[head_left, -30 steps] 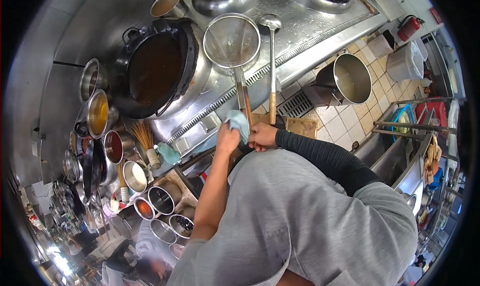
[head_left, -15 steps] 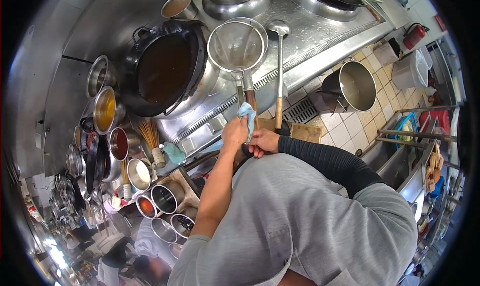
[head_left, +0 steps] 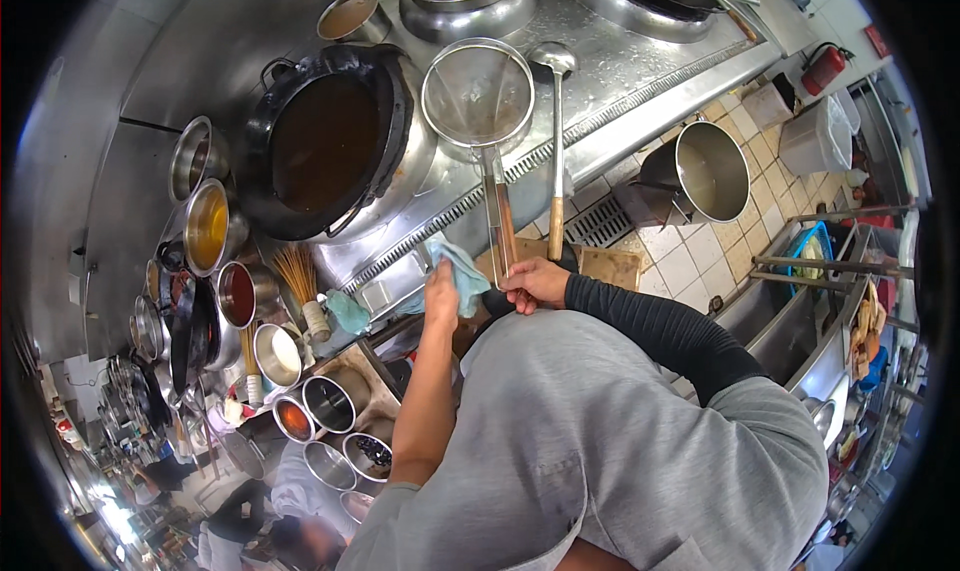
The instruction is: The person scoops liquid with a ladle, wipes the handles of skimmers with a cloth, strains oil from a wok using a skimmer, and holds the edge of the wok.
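My left hand (head_left: 441, 296) is closed on a crumpled light blue cloth (head_left: 463, 277), just left of a strainer's handle. My right hand (head_left: 537, 284), at the end of a black-sleeved arm, has its fingers closed on the lower end of that handle. The round wire-mesh strainer (head_left: 478, 93) reaches away from me over the steel stove edge. A brown wooden handle (head_left: 505, 226) runs alongside the strainer's metal one; what it belongs to is mostly hidden. To the right lies a ladle (head_left: 553, 59), its wooden grip pointing toward me.
A black wok (head_left: 325, 146) of dark liquid sits at left on the steel stove (head_left: 610, 81). Several metal pots, one with yellow liquid (head_left: 208, 226), and a bamboo brush (head_left: 300, 276) stand left. A tall steel pot (head_left: 712, 171) is right, above the tiled floor.
My left hand has drawn the cloth leftward, off the strainer's handle, and the cloth hangs more spread out. My right hand stays at the handle's end.
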`<state>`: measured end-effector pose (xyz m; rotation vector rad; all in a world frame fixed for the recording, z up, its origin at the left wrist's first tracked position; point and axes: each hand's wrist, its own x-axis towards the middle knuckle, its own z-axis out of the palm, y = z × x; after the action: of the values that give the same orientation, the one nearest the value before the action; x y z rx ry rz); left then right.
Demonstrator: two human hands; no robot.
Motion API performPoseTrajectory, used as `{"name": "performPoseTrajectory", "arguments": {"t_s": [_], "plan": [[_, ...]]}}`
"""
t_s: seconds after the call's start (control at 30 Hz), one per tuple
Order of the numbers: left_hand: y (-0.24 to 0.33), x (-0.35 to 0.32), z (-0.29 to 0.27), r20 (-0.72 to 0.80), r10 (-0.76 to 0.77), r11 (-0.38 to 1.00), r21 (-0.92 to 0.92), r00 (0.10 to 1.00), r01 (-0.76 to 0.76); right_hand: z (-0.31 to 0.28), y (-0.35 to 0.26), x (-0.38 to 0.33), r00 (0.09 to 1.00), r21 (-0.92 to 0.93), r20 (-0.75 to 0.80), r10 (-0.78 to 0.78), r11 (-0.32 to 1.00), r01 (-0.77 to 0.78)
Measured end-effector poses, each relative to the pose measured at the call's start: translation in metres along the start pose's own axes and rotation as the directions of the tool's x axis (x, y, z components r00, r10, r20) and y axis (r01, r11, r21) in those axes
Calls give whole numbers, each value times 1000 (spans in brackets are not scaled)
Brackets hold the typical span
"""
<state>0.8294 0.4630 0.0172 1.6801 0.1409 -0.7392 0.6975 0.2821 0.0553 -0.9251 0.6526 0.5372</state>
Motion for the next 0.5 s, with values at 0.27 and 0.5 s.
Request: {"name": "performPoseTrajectory", "arguments": {"t_s": [0.27, 0.5], "plan": [[-30, -3, 4, 328, 58, 961, 237, 943, -141, 12, -10, -3, 1000, -91, -15, -11, 996, 10], [1, -11, 29, 341, 225, 801, 470, 913, -372, 1, -2, 3, 998, -102, -57, -16, 995, 10]]}}
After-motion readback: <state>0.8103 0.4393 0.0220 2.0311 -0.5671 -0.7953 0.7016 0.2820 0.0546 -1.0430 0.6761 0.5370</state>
